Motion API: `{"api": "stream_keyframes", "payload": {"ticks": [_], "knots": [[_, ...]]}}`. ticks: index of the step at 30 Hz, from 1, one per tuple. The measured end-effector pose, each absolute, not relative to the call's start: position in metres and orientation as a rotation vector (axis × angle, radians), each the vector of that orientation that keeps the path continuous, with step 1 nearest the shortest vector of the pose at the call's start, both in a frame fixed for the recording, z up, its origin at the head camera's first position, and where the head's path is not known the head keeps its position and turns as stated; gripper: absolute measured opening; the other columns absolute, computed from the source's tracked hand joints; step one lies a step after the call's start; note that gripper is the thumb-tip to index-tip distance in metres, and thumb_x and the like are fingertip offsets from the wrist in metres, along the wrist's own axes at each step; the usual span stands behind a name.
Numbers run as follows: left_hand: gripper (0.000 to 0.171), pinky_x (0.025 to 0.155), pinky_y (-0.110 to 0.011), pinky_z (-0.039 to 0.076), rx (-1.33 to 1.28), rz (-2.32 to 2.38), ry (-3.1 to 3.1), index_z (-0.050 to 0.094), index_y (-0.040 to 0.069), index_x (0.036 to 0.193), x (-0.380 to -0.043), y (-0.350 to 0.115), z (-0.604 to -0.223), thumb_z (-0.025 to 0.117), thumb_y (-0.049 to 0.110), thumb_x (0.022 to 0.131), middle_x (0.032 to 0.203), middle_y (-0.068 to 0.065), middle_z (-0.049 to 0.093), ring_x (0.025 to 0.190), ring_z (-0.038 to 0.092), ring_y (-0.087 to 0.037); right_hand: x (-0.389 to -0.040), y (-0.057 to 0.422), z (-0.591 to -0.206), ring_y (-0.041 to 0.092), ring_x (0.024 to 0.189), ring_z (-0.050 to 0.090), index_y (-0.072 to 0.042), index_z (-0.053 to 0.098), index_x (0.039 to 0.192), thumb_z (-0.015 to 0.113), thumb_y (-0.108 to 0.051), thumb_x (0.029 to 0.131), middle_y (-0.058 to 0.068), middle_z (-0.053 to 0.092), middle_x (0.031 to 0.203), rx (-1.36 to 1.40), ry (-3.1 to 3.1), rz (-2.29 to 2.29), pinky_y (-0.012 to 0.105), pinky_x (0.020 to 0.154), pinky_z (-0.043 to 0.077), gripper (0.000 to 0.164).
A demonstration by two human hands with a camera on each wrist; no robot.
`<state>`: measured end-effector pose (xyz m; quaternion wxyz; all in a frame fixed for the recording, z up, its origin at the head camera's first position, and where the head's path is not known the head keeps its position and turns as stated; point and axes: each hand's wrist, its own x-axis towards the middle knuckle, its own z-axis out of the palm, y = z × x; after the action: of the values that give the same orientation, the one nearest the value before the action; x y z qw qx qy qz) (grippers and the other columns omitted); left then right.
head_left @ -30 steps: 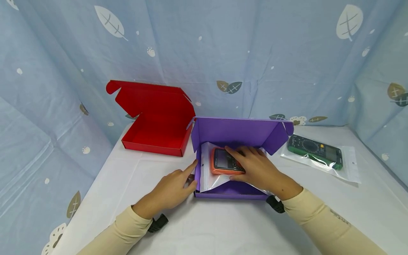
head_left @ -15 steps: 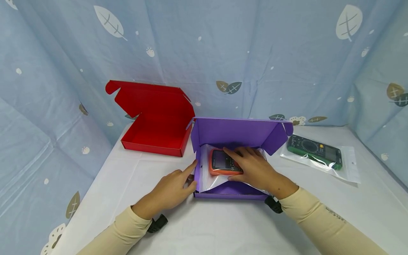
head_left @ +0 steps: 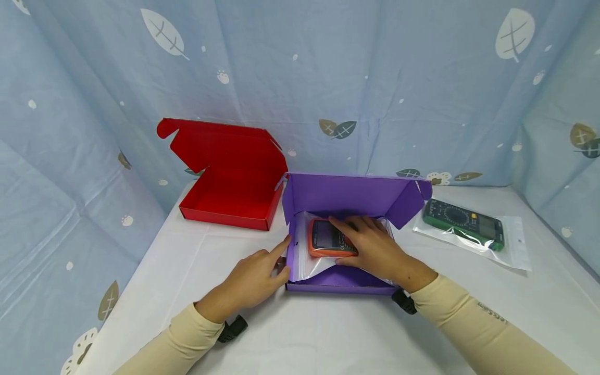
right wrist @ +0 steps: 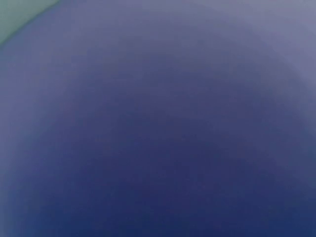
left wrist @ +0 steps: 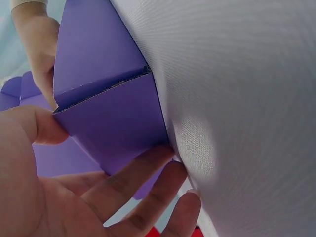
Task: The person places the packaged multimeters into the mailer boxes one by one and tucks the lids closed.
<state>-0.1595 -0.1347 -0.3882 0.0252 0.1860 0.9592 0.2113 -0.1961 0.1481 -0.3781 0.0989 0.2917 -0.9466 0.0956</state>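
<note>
Orange multimeter (head_left: 328,238) in clear bag, lying flat inside open purple box (head_left: 351,195)

Bagged meter (head_left: 328,240) in the middle box (head_left: 349,195), second box (head_left: 225,200) left — another bagged meter (head_left: 464,223) right, on the table (head_left: 328,333).

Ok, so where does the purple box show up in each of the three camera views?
Head: the purple box sits centre on the table, lid up, both hands at it.
Left wrist: its outer corner fills the upper left, with the left hand touching it.
Right wrist: only a blurred purple-blue surface; the box cannot be made out for sure.
Shared landmark: the left hand at the box's left wall, in head and left wrist views.
</note>
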Motion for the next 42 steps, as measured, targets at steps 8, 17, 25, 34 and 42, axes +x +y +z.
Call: {"api": "stream_keyframes", "payload": {"ticks": [8,17,25,34,42], "knots": [[0.062,0.066,-0.034,0.044,0.579,0.651,2.968,0.042,0.021,0.154,-0.16,-0.134,-0.388,0.054,0.032,0.094,0.084,0.004,0.059,0.077,0.05,-0.01,-0.196,0.148,-0.381,0.037,0.124,0.053,-0.02,0.045,0.151,0.084,-0.048,0.076,0.013,0.055,0.133,0.863,-2.8,0.286,0.063,0.099,0.045,0.09],[0.062,0.065,-0.034,0.045,0.578,0.646,2.972,0.042,0.021,0.153,-0.161,-0.135,-0.39,0.055,0.032,0.094,0.087,0.005,0.062,0.078,0.052,-0.009,-0.197,0.146,-0.389,0.037,0.121,0.054,-0.021,0.049,0.149,0.086,-0.048,0.074,0.011,0.057,0.129,0.872,-2.768,0.246,0.064,0.096,0.046,0.088],[0.062,0.066,-0.035,0.045,0.564,0.646,2.971,0.042,0.022,0.154,-0.162,-0.135,-0.391,0.055,0.033,0.094,0.088,0.006,0.062,0.078,0.052,-0.009,-0.195,0.143,-0.399,0.036,0.121,0.055,-0.02,0.046,0.151,0.085,-0.048,0.075,0.012,0.056,0.13,0.899,-2.802,0.306,0.062,0.095,0.047,0.09],[0.063,0.065,-0.034,0.045,0.567,0.644,2.974,0.041,0.023,0.154,-0.162,-0.134,-0.39,0.055,0.033,0.093,0.086,0.006,0.06,0.078,0.051,-0.009,-0.193,0.145,-0.4,0.035,0.121,0.056,-0.021,0.045,0.151,0.085,-0.049,0.075,0.012,0.057,0.13,0.846,-2.853,0.32,0.063,0.095,0.045,0.091],[0.063,0.066,-0.035,0.046,0.58,0.632,2.984,0.041,0.022,0.154,-0.162,-0.134,-0.39,0.056,0.033,0.094,0.086,0.005,0.061,0.078,0.053,-0.01,-0.193,0.144,-0.401,0.04,0.127,0.053,-0.019,0.043,0.153,0.083,-0.048,0.078,0.015,0.054,0.138,0.859,-2.864,0.296,0.065,0.097,0.044,0.09]]}}
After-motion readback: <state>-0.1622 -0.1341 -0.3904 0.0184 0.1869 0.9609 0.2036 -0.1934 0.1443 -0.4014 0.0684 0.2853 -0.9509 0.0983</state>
